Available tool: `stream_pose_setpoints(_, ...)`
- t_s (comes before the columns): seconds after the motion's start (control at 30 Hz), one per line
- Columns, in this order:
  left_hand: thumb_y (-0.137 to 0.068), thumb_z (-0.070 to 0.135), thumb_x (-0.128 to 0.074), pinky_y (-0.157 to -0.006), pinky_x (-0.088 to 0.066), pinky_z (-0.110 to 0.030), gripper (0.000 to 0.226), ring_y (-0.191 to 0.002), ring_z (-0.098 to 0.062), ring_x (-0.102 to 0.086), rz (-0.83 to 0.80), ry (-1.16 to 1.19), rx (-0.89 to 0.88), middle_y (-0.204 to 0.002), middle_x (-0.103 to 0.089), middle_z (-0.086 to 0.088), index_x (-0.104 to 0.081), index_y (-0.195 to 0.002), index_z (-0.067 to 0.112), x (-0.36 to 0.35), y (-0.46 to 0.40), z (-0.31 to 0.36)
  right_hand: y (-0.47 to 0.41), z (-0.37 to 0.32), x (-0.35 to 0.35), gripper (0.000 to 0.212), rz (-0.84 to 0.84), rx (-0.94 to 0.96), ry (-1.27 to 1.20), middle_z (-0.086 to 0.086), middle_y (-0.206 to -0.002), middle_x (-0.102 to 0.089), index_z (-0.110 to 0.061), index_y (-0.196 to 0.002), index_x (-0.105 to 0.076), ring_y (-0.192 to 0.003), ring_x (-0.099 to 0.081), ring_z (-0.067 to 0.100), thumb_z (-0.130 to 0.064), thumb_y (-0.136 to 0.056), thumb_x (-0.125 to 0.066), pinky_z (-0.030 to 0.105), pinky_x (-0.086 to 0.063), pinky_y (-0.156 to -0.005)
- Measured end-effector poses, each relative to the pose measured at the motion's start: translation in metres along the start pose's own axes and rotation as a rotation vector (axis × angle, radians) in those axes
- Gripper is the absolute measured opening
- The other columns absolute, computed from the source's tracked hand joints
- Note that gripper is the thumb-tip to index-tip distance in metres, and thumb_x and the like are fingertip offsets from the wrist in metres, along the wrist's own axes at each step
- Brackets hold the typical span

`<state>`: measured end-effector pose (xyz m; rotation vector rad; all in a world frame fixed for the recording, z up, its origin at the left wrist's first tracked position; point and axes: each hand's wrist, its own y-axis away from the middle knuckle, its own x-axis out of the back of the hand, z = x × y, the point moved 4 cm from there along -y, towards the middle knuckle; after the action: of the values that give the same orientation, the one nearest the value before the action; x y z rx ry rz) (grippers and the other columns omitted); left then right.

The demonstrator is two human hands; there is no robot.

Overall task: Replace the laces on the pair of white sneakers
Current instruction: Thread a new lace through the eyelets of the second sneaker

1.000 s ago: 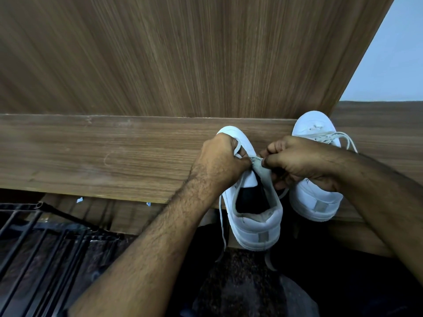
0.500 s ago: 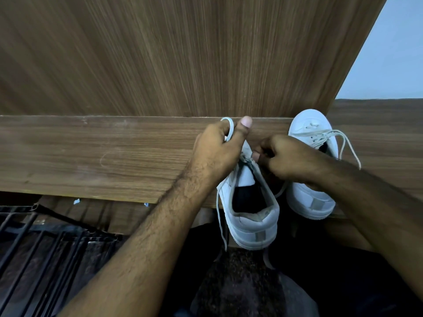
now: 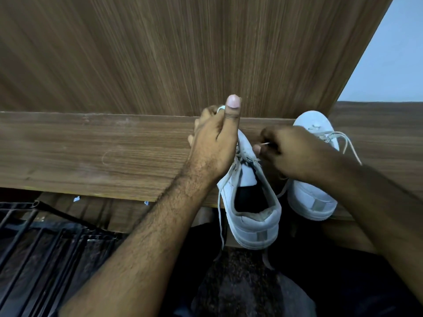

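Two white sneakers stand on a wooden ledge (image 3: pixel 96 154), heels toward me. The nearer sneaker (image 3: pixel 251 209) has its toe raised and its heel over the ledge's edge. My left hand (image 3: pixel 215 145) grips its front part, thumb pointing up, hiding the toe. My right hand (image 3: pixel 290 152) is curled beside its eyelets and pinches a thin white lace end (image 3: pixel 265 144). Another stretch of white lace (image 3: pixel 220 223) hangs down the sneaker's left side. The second sneaker (image 3: pixel 313 193) stands to the right, laced, with loose loops trailing past my right wrist.
A tall wood-grain panel (image 3: pixel 183 53) rises behind the ledge. A pale wall (image 3: pixel 393 65) shows at the upper right. A black metal grille (image 3: pixel 45 248) lies at the lower left. Dark patterned fabric (image 3: pixel 240 282) is below the sneakers.
My left hand has slid up toward the nearer sneaker's toe, thumb now upright. My right hand has drawn back to the right, pulling a lace end out from the eyelets.
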<state>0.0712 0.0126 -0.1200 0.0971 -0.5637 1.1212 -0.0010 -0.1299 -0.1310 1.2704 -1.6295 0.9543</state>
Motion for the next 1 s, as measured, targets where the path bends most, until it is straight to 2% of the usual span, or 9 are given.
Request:
stream_pose_setpoints(0.17,-0.102,0.060,-0.016,-0.110,-0.014,-0.041,0.069,-0.124,-0.009,-0.033,-0.095,-0.143,0.024,-0.133,-0.050,0.011,-0.072,-0.114,0.021,-0.004,0.006,0.003,-0.001,0.007,-0.003,0.028,-0.045,-0.093,-0.087,-0.002,-0.076,-0.063,-0.025,-0.071,-0.059,-0.079,-0.063,0.020,-0.039,-0.095,-0.059,0.036,-0.050,-0.073)
stream_pose_setpoints(0.3,-0.100,0.061,-0.016,-0.114,-0.010,-0.048,0.067,-0.148,-0.024,-0.020,-0.230,-0.225,0.092,-0.145,-0.045,0.002,-0.072,-0.111,0.026,-0.008,0.010,0.003,0.003,-0.006,0.025,0.028,0.281,0.005,-0.919,0.000,-0.089,-0.068,-0.022,-0.080,-0.065,-0.082,-0.059,0.014,-0.027,-0.103,-0.051,0.021,-0.046,-0.076)
stream_pose_setpoints(0.4,-0.100,0.063,-0.015,-0.115,-0.008,-0.050,0.068,-0.149,-0.025,-0.017,-0.311,-0.299,0.060,-0.157,-0.037,0.004,-0.069,-0.123,0.030,-0.013,0.013,0.000,0.003,-0.010,0.032,0.030,0.315,-0.023,-1.446,0.005,-0.075,-0.068,-0.018,-0.080,-0.052,-0.076,-0.065,0.021,-0.033,-0.105,-0.042,0.033,-0.056,-0.074)
stream_pose_setpoints(0.5,-0.099,0.064,-0.015,-0.116,-0.007,-0.051,0.062,-0.150,-0.024,-0.015,-0.341,-0.298,0.037,-0.162,-0.029,0.007,-0.063,-0.130,0.041,-0.016,0.013,-0.003,0.003,-0.003,0.023,0.022,0.243,-0.157,-1.031,-0.005,-0.058,-0.051,-0.020,-0.088,-0.052,-0.051,-0.054,0.014,-0.034,-0.104,-0.047,0.033,-0.051,-0.056)
stream_pose_setpoints(0.57,-0.098,0.065,-0.014,-0.117,-0.004,-0.052,0.057,-0.152,-0.023,-0.010,-0.368,-0.312,0.033,-0.166,-0.021,0.007,-0.050,-0.140,0.051,-0.018,0.013,-0.004,0.003,0.000,0.009,0.014,0.085,-0.093,-0.300,-0.009,-0.067,-0.057,-0.023,-0.099,-0.057,-0.063,-0.058,0.015,-0.036,-0.101,-0.052,0.033,-0.047,-0.060)
stream_pose_setpoints(0.63,-0.097,0.068,-0.012,-0.118,-0.004,-0.053,0.058,-0.154,-0.023,-0.007,-0.396,-0.355,0.034,-0.168,-0.015,0.006,-0.036,-0.148,0.054,-0.020,0.012,-0.009,0.004,0.000,-0.012,0.016,-0.165,-0.027,0.003,-0.008,-0.078,-0.061,-0.024,-0.097,-0.060,-0.079,-0.059,0.018,-0.037,-0.100,-0.052,0.032,-0.042,-0.070)
stream_pose_setpoints(0.77,-0.090,0.080,-0.022,-0.123,-0.017,-0.047,0.065,-0.153,-0.020,-0.020,-0.477,-0.295,-0.011,-0.162,-0.032,-0.004,-0.057,-0.132,0.044,-0.024,0.008,-0.023,0.001,0.009,-0.006,0.016,-0.082,-0.089,-0.245,-0.005,-0.080,-0.069,-0.023,-0.084,-0.067,-0.082,-0.066,0.015,-0.027,-0.097,-0.059,0.032,-0.048,-0.074)
stream_pose_setpoints(0.87,-0.087,0.064,-0.051,-0.094,-0.046,-0.036,0.055,-0.124,-0.024,-0.056,-0.489,-0.381,-0.114,-0.119,-0.063,-0.012,-0.063,-0.085,0.010,-0.024,0.007,-0.020,0.001,0.012,0.007,0.024,0.105,-0.147,-0.636,0.003,-0.085,-0.070,-0.025,-0.080,-0.069,-0.077,-0.059,0.011,-0.025,-0.100,-0.056,0.032,-0.046,-0.074)
stream_pose_setpoints(1.0,-0.079,0.048,-0.080,-0.082,-0.047,-0.036,0.045,-0.094,-0.024,-0.066,-0.383,-0.341,-0.101,-0.098,-0.072,-0.012,-0.072,-0.080,0.004,-0.015,0.002,-0.015,0.001,0.004,0.008,0.028,0.123,-0.260,-1.262,0.003,-0.080,-0.068,-0.019,-0.085,-0.057,-0.078,-0.067,0.016,-0.024,-0.107,-0.042,0.032,-0.057,-0.078)
